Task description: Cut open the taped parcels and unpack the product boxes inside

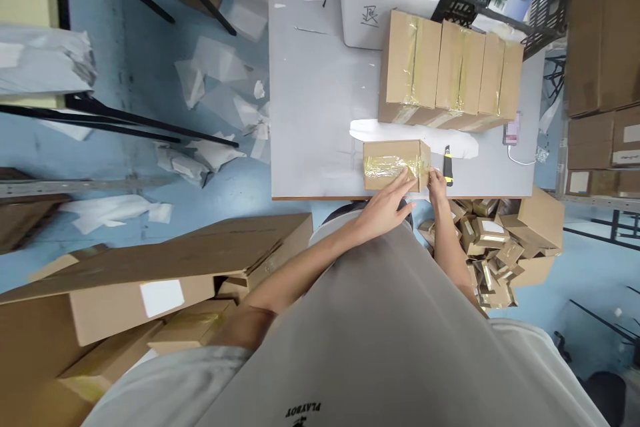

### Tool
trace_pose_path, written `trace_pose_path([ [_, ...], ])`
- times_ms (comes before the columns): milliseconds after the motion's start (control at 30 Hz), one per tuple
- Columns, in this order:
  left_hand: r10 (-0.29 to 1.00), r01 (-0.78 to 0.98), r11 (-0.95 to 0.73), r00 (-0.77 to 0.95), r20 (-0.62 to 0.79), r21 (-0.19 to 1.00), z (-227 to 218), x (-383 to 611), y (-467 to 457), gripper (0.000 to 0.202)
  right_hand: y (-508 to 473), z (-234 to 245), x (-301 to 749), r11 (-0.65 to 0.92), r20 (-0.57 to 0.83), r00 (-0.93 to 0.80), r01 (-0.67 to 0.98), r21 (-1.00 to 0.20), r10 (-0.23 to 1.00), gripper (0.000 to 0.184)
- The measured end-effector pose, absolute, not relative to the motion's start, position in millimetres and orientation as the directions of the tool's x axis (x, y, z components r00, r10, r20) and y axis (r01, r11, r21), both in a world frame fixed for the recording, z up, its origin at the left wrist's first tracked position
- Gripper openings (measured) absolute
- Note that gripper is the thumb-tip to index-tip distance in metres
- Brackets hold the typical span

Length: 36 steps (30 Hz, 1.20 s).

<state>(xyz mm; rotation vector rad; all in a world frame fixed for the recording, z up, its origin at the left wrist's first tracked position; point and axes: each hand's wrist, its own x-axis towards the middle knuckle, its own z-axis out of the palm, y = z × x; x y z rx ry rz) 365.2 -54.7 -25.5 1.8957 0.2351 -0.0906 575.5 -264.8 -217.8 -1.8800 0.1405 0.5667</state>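
A small cardboard box (390, 159) with shiny tape across its top lies near the table's front edge. My left hand (387, 207) rests on its front right part with fingers stretched out. At the box's right end, the fingers of my right hand (437, 188) are pinched together against it. What they grip there, if anything, is too small to make out. Just right of that hand lies a black and yellow box cutter (448, 168). Behind the box is a white strip of paper or film (415, 135).
Three taped cartons (460, 70) stand in a row behind. Beyond them are a white foam bin (367, 17) and a black crate (540, 10) with green boxes. A phone (512, 128) lies at right. Opened cartons (495, 240) and a large box (150, 260) flank me.
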Motion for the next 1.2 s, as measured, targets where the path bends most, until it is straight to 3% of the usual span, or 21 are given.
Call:
trace_pose_path([
  [167, 0.163, 0.223, -0.305, 0.97, -0.18, 0.926, -23.3, 363.8, -45.3, 0.06, -259.1, -220.2, 572.4, -0.312, -0.5, 0.86, -0.45, -0.837, 0.1, 0.04],
  [333, 0.318, 0.304, -0.265, 0.924, -0.214, 0.915, -31.0, 346.9, -25.0, 0.059, -249.5, -215.0, 559.4, -0.276, -0.514, 0.851, -0.471, -0.838, 0.109, 0.048],
  [467, 0.505, 0.375, -0.133, 0.822, -0.263, 0.917, -55.2, 333.4, -5.3, 0.049, -236.9, -203.0, 543.4, -0.305, -0.421, 0.894, -0.362, -0.881, 0.155, 0.066],
  [600, 0.675, 0.368, -0.042, 0.696, -0.246, 0.929, -82.0, 329.2, 9.5, 0.036, -221.6, -185.2, 531.2, -0.4, -0.321, 0.927, -0.223, -0.889, 0.196, 0.073],
  [800, 0.702, 0.348, 0.088, 0.643, -0.306, 0.933, -129.1, 343.9, 13.8, 0.035, -217.6, -135.3, 531.4, -0.502, -0.165, 0.969, -0.051, -0.863, 0.185, 0.066],
  [1000, 0.684, 0.422, 0.251, 0.56, -0.468, 0.871, -172.8, 353.3, 32.2, 0.023, -200.0, -81.0, 516.3, -0.561, -0.016, 0.917, 0.23, -0.795, 0.398, 0.056],
  [1067, 0.72, 0.446, 0.206, 0.534, -0.443, 0.871, -172.7, 347.2, 40.5, 0.025, -185.0, -70.8, 503.7, -0.539, 0.013, 0.882, 0.3, -0.787, 0.472, 0.054],
  [1200, 0.8, 0.413, 0.024, 0.538, -0.265, 0.91, -143.1, 332.9, 41.2, 0.031, -155.7, -61.8, 477.2, -0.441, 0.057, 0.76, 0.435, -0.785, 0.648, 0.05],
])
